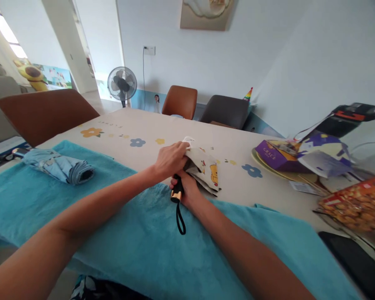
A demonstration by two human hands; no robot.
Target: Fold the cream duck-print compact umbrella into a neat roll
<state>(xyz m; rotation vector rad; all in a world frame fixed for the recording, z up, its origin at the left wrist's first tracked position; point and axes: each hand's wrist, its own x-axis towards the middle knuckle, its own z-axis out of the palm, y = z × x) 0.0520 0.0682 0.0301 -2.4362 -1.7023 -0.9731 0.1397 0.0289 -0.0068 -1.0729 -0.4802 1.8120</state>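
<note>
Centre of frame: both hands are on a folded umbrella (203, 168) with a cream canopy printed with yellow cartoon figures. The right hand (187, 189) is closed around the black handle (177, 192), which carries a gold band; a black wrist loop (180, 218) hangs from the handle end toward the lower part of the frame and lies on a teal towel (143, 250). The left hand (170, 159) reaches across from the lower left, its grip closed on the gathered canopy fabric at the near side of the bundle. The umbrella itself lies just past the far edge of the towel, on the flower-print cloth of the counter (175, 125).

Left of frame: a second folded umbrella (61, 166), pale blue, rests on the towel — well apart from both hands, untouched.

Right of frame: a purple box (273, 156) sits on a plate, with a purple-and-white bag (323, 154) beside it and a red-and-orange patterned packet (356, 202) nearer the lower right edge.

Upper part of frame: three chairs stand round the counter — one brown chair (43, 114) at left, another brown chair (180, 101) and a dark chair (225, 110) at the far end. A standing fan (122, 84) is by the rear wall.
</note>
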